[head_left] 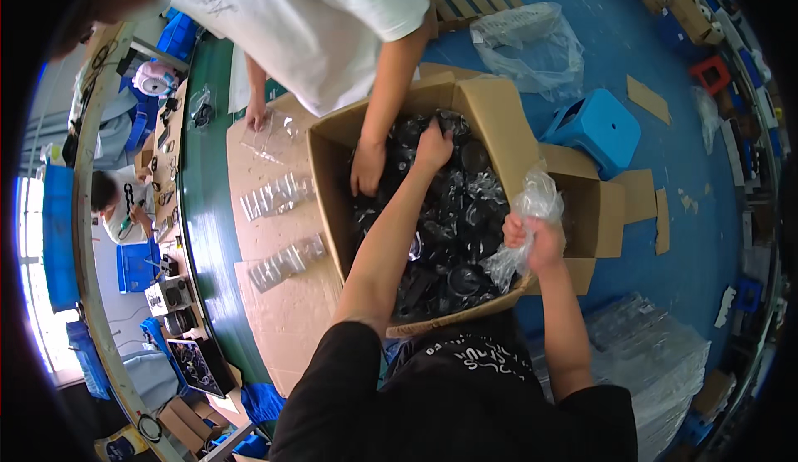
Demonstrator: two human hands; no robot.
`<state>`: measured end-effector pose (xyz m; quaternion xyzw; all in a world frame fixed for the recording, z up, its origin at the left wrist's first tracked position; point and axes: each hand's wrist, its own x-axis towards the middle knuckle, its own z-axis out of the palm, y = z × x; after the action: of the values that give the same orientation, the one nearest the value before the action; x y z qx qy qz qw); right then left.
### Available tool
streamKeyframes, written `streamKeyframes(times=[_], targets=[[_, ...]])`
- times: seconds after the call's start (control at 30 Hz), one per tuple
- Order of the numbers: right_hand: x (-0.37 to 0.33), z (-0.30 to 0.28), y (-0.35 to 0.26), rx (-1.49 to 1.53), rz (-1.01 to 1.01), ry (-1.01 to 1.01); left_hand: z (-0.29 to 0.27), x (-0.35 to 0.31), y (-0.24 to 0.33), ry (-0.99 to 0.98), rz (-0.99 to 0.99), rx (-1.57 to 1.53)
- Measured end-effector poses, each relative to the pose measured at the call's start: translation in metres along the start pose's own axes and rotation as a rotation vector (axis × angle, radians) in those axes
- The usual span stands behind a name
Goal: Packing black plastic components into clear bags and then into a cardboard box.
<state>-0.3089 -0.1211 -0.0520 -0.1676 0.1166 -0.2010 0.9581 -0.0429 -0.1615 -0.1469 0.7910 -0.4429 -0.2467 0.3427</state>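
A large open cardboard box (514,142) stands in front of me, filled with black round parts (465,279) in clear wrapping; their exact kind is hard to make out. My left hand (434,146) reaches into its far part, fingers drawn together among the pieces. Whatever they pinch is too small to name. At the box's right edge, my right hand (539,239) is closed around a crumpled clear plastic bag (539,196). A co-worker in a white shirt (291,30) stands across from me, one hand (367,167) down inside the box on the left.
Two clear plastic trays (278,196) lie on cardboard (258,312) left of the box. To the right are a blue stool (594,134), another open carton (611,217) and a large clear bag (532,46) on the blue floor. Wrapped stacked goods (640,354) sit near my right side.
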Motion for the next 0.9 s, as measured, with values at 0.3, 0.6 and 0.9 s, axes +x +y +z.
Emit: streamKeyframes(times=[0.3, 0.6, 0.9], targets=[[-0.037, -0.032, -0.007, -0.331, -0.016, 0.413, 0.052, 0.059, -0.002, 0.142, -0.451, 0.255], [0.047, 0.011, -0.063, -0.702, -0.167, 0.276, -0.066, -0.033, 0.013, 0.48, 0.122, -0.33], [0.163, 0.059, 0.023, -1.25, 0.198, -0.263, -0.151, -0.094, 0.043, 0.395, 0.239, -0.016]])
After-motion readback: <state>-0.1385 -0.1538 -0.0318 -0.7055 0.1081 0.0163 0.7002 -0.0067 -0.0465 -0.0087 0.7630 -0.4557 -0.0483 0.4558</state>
